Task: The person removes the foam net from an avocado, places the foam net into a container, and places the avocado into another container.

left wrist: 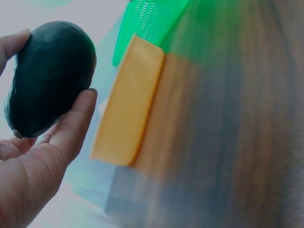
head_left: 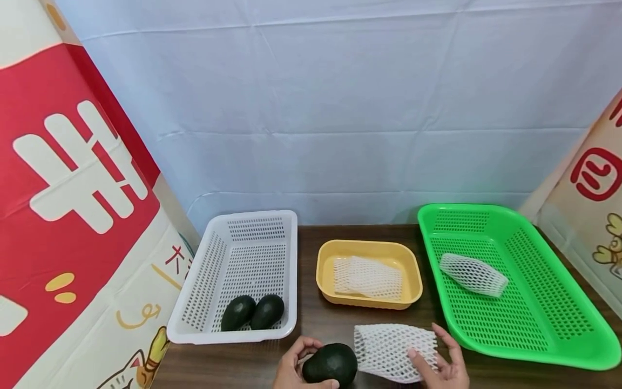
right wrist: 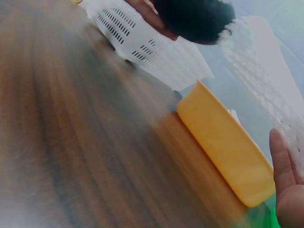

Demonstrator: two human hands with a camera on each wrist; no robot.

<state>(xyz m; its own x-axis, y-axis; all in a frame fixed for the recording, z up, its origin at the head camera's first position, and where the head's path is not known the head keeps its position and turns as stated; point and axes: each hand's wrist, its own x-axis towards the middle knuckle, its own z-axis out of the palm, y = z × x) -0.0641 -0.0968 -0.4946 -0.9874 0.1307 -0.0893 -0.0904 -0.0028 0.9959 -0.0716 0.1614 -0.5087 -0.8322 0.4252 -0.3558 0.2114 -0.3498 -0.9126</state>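
At the front of the table my left hand (head_left: 293, 363) grips a dark green avocado (head_left: 331, 364) between thumb and fingers. The left wrist view shows this avocado (left wrist: 54, 78) held up, its stem end low. My right hand (head_left: 448, 368) holds a white foam net sleeve (head_left: 386, 351) at its right end, the thumb over the front of the mesh. The sleeve's left end is right at the avocado's side. In the right wrist view the sleeve (right wrist: 259, 71) stretches from the right fingers up to the avocado (right wrist: 194, 19).
Two avocados (head_left: 267, 312) lie in a white perforated basket (head_left: 194, 337) at left. A yellow tray (head_left: 323, 275) in the middle holds flat foam nets (head_left: 367, 276). Within the green basket (head_left: 583, 356) at right rests a plump foam net (head_left: 473, 274). Cloth (head_left: 340, 108) hangs behind.
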